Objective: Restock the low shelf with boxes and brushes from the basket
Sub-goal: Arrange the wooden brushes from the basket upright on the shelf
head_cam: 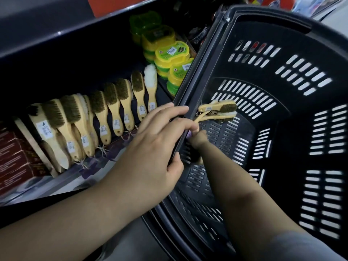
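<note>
Your left hand (156, 136) curls its fingers over the near rim of the black basket (282, 129), while your right hand (196, 138), inside the basket, pinches the handle ends of a few wooden brushes (220, 111), beside the low shelf (47, 187) with its row of shelved brushes (101, 113).

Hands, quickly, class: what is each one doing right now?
Left hand: grips the rim of the basket.
Right hand: pinches the brushes by their handles, inside the basket.
</note>
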`<action>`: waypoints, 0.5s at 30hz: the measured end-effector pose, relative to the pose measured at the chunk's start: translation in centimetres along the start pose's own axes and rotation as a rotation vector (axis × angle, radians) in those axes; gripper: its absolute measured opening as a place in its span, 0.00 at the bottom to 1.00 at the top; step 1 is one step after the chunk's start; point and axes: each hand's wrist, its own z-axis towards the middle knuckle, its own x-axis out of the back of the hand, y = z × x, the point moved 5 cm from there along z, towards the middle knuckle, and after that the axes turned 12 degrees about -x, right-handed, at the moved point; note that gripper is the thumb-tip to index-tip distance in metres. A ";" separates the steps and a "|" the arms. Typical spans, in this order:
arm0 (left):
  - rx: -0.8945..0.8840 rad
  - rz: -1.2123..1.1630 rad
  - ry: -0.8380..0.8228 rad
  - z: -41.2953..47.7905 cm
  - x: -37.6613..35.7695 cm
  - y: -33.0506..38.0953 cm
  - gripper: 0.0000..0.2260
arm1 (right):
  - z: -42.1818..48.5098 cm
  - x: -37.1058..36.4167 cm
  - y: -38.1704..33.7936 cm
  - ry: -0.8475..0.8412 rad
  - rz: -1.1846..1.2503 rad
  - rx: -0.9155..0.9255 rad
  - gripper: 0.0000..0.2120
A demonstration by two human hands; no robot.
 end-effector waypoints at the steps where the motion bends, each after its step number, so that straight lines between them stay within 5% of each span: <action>1: 0.001 0.007 -0.005 -0.1 0.0 0.1 0.22 | -0.2 0.7 -0.1 -0.023 0.071 -0.025 0.10; 10: 0.047 -0.030 0.017 -1.0 0.3 0.6 0.24 | 1.3 5.3 1.5 -0.002 0.348 -0.053 0.05; 15: 0.050 0.002 0.007 -1.8 0.2 0.5 0.25 | 1.0 3.6 0.7 -0.034 0.074 0.091 0.08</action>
